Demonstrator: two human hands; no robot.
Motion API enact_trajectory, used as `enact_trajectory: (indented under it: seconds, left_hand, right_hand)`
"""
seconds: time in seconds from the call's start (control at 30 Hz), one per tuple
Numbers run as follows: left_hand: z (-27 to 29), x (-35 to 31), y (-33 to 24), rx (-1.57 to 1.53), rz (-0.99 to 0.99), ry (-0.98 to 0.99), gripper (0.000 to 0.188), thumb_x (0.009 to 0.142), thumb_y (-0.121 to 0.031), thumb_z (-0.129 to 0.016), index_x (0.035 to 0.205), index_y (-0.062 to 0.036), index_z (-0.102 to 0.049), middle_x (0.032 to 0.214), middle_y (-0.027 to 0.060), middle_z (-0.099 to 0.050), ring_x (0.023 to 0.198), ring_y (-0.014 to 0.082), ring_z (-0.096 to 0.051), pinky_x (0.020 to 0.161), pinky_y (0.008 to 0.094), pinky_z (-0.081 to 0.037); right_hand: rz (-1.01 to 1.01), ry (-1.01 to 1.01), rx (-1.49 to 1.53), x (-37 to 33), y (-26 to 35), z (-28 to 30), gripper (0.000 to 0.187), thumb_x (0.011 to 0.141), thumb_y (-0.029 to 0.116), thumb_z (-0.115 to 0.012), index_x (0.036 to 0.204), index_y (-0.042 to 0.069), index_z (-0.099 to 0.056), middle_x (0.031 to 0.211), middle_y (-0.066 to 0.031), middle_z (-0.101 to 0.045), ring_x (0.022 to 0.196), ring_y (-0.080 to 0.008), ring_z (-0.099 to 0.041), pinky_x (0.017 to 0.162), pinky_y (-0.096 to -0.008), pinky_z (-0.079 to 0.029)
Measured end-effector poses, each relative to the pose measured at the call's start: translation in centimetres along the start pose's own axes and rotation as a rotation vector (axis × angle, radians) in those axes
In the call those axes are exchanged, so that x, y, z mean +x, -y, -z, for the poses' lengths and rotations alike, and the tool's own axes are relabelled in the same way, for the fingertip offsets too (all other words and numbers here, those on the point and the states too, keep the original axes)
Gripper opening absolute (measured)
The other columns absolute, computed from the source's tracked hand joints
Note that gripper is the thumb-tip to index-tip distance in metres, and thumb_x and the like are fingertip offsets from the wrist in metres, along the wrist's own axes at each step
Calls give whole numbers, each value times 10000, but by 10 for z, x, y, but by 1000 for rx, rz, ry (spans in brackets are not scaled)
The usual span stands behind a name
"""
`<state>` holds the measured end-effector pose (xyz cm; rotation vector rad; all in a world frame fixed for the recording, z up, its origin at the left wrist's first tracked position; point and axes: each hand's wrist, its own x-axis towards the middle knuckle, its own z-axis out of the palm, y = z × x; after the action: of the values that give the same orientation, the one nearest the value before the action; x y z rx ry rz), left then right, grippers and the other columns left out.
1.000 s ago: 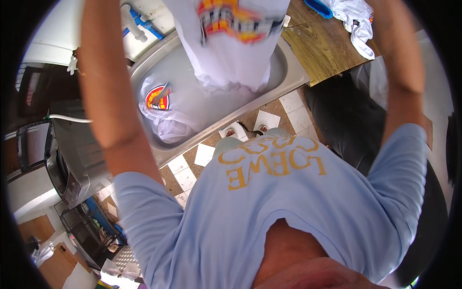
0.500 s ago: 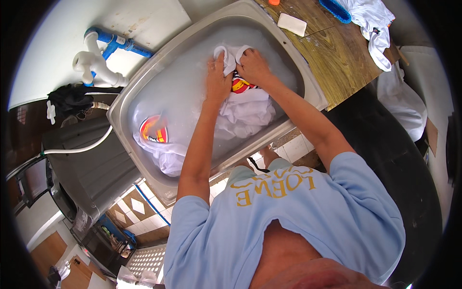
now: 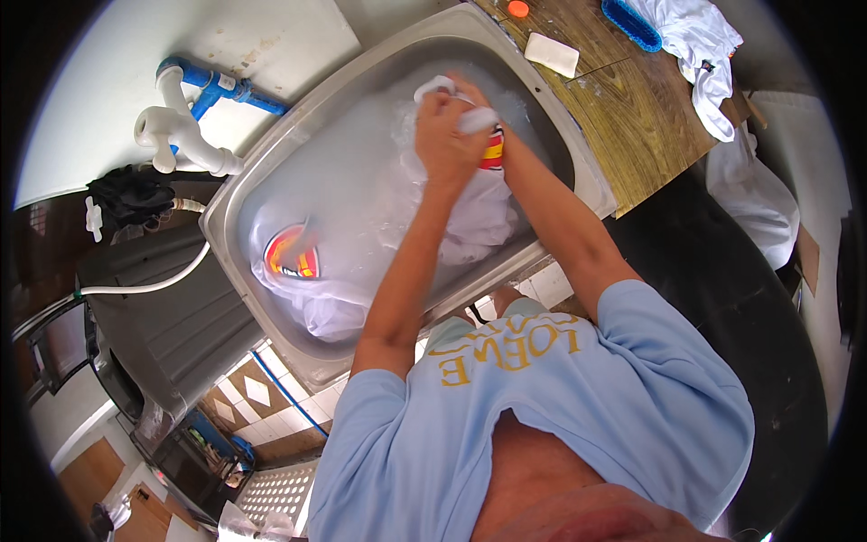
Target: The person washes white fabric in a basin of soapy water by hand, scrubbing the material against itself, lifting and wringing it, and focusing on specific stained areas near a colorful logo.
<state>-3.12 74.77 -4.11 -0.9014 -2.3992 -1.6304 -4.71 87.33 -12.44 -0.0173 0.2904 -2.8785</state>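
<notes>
Over the cloudy water in a grey sink (image 3: pixel 271 316), both my hands are closed on a wet white shirt (image 3: pixel 479 208) with a red, yellow and black print. My left hand (image 3: pixel 444 144) wraps round a bunched fold of it. Just beyond, my right hand (image 3: pixel 470 90) grips the same bunch, its fingers partly hidden behind the left hand and the cloth. The lower part of the shirt spreads into the water below my wrists. Half under water at the sink's near left lies another white garment (image 3: pixel 330 312) with a similar round print.
Right of the sink, a wooden table (image 3: pixel 623 117) carries a pale soap bar (image 3: pixel 552 55), a blue brush (image 3: pixel 632 25), an orange cap (image 3: pixel 517 9) and white clothing (image 3: pixel 700 41). A white faucet (image 3: pixel 185 135) on blue pipe stands at the left, above a white hose (image 3: pixel 167 285).
My left hand has moved right and crossed over the cloth against my right hand. The shirt's collar-like edge, earlier held spread between both hands, is now bunched together.
</notes>
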Motion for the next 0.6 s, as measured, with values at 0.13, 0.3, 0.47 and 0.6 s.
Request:
enact_trajectory:
  seconds: [0.13, 0.3, 0.47, 0.6]
  left_hand:
    - [-6, 2, -3, 185, -121, -54, 180, 665, -210, -703, 796, -90, -672, 841, 82, -622, 806, 303, -593, 732, 373, -473]
    - [5, 29, 34, -69, 253, -113, 176, 667, -205, -694, 756, -56, -665, 702, 138, -639, 654, 300, -620, 647, 379, -482]
    - [-13, -1, -5, -39, -67, -114, 145, 711, -152, -657, 732, -8, -648, 619, 122, -612, 574, 174, -581, 565, 319, -463]
    - [25, 23, 62, -12, 309, -46, 157, 736, -190, -662, 768, -36, -664, 724, 158, -631, 674, 322, -617, 620, 371, -466]
  right_hand:
    - [601, -336, -722, -16, -44, -45, 272, 869, 333, -580, 953, 74, -590, 860, -57, -595, 814, -181, -604, 757, -319, -505]
    - [339, -600, -650, -25, -42, -43, 206, 869, 251, -549, 960, 72, -594, 837, -37, -600, 746, -163, -615, 700, -285, -511]
    - [346, -490, -380, -40, -36, -24, 242, 892, 257, -513, 990, 49, -589, 881, -42, -624, 813, -178, -624, 716, -320, -519]
    - [439, -861, -952, -27, -36, -39, 232, 883, 289, -533, 933, 85, -632, 891, -60, -642, 831, -224, -635, 705, -342, -524]
